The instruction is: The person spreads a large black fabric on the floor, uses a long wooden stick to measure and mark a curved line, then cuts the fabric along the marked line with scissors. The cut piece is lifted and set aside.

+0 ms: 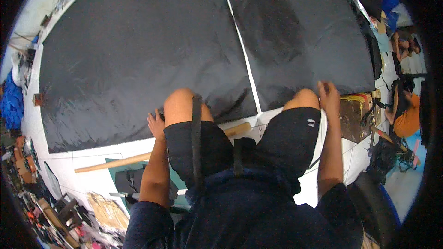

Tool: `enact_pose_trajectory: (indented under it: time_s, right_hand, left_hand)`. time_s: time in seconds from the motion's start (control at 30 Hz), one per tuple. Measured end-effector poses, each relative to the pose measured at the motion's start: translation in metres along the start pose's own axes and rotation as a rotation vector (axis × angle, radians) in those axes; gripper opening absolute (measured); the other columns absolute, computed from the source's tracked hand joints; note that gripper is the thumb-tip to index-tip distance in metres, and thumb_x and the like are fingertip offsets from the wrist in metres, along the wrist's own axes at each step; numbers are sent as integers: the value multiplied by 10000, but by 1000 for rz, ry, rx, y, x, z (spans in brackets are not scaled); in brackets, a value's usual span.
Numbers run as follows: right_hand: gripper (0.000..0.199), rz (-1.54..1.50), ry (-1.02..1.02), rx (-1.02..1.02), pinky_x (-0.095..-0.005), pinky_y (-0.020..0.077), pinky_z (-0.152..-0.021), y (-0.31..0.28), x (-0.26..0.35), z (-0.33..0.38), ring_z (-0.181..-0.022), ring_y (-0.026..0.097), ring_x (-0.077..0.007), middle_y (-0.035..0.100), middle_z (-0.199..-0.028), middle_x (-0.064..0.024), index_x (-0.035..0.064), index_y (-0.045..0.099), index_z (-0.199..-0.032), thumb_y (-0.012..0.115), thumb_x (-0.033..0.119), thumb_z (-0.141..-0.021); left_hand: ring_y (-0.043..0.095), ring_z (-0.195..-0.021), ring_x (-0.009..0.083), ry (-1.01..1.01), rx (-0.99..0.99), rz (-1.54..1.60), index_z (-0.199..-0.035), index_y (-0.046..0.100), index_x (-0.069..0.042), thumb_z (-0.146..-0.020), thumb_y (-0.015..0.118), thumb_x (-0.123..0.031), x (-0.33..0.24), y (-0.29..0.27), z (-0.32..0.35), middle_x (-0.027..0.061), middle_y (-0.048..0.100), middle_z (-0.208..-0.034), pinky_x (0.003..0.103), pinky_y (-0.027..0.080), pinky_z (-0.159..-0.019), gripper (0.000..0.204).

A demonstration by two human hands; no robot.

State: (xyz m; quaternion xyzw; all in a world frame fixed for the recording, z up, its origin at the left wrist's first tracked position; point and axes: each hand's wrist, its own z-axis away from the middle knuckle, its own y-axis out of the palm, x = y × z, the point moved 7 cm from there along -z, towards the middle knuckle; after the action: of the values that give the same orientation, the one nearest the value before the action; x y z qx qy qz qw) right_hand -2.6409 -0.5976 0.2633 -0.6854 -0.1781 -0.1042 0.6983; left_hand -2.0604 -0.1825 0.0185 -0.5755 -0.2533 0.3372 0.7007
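Head view: kneeling on the worktop (92, 163), left hand (156, 123) and right hand (328, 96) press flat, fingers spread, holding nothing, on the black fabric sheet's (138, 55) near edge; smoothing seems in hand, next likely calls for even outward strokes.

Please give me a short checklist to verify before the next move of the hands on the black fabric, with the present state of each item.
1. Left hand rests on the black fabric near its front edge: ok.
2. Right hand is on the fabric's right front edge: ok.
3. Either hand pinching the fabric: cannot tell.
4. Fabric lies flat: not ok, wrinkles show near the knees.
5. White line across the fabric is uncovered: ok.
6. Wooden stick lies apart from both hands: ok.
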Motion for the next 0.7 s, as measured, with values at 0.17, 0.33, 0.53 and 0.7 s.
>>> enact_pose_trajectory:
  time_s: [0.17,0.33,0.53,0.7]
  right_hand:
    - [448,68,-547,281,-431,494,-942,81,162,-37,-1127,610,-339,637,-1223,-169,75,628,-1228,655,385,-906]
    - [620,146,-876,561,-507,380,-1078,271,274,50,-1351,420,-368,459,-1457,-143,165,522,-1381,706,395,-835]
    - [804,267,-814,672,-593,199,-1164,354,274,123,-1497,128,-356,140,-1635,-86,277,271,-1543,662,482,-871]
    - [791,418,-730,711,-615,249,-1140,295,186,128,-1495,130,-359,138,-1633,-55,299,232,-1552,645,456,-896]
  left_hand:
    - [268,-1416,486,-17,1,161,-1522,330,-163,-874,604,-526,-32,24,15,278,251,-1552,582,279,-1120,791]
    - [257,-1414,503,105,-19,127,-1535,296,-137,-823,647,-569,-36,24,24,294,218,-1559,581,277,-1122,904]
    - [255,-1402,535,78,-33,216,-1527,314,-116,-796,677,-575,-45,17,31,293,218,-1561,590,293,-1115,937]
    - [227,-1413,530,97,83,20,-1547,270,-120,-798,654,-620,-47,24,27,305,187,-1564,576,268,-1131,979]
